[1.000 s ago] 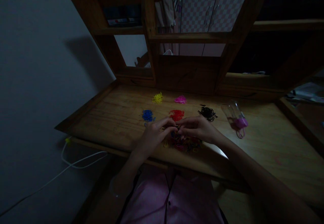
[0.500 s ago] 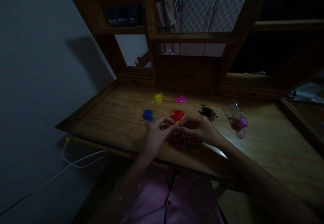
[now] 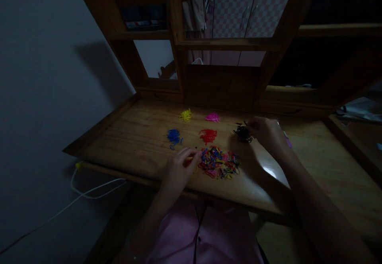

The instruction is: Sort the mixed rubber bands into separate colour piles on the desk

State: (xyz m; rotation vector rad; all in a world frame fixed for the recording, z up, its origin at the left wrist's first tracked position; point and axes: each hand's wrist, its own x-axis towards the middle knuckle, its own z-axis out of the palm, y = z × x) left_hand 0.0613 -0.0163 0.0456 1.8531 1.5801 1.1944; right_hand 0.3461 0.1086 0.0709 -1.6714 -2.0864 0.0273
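Note:
Over the black pile of rubber bands (image 3: 243, 134), my right hand (image 3: 267, 134) pinches what looks like a small black rubber band (image 3: 245, 123) at its fingertips. My left hand (image 3: 180, 168) rests at the left side of a mixed-colour pile of rubber bands (image 3: 216, 160), thumb and fingers drawn together; whatever they hold is too small and dark to make out. Sorted piles lie behind: blue rubber bands (image 3: 173, 136), red rubber bands (image 3: 208, 135), yellow rubber bands (image 3: 185, 115) and pink rubber bands (image 3: 213, 117).
A clear bottle with a pink cap (image 3: 287, 140) lies on the right, mostly hidden behind my right hand. The wooden desk (image 3: 131, 136) has a shelf unit (image 3: 221, 83) along its back. A white cable (image 3: 98, 190) hangs at the left front edge.
My right hand has left my left hand and moved right and away from me to the black pile. My left hand has shifted slightly left and lower, uncovering the mixed pile.

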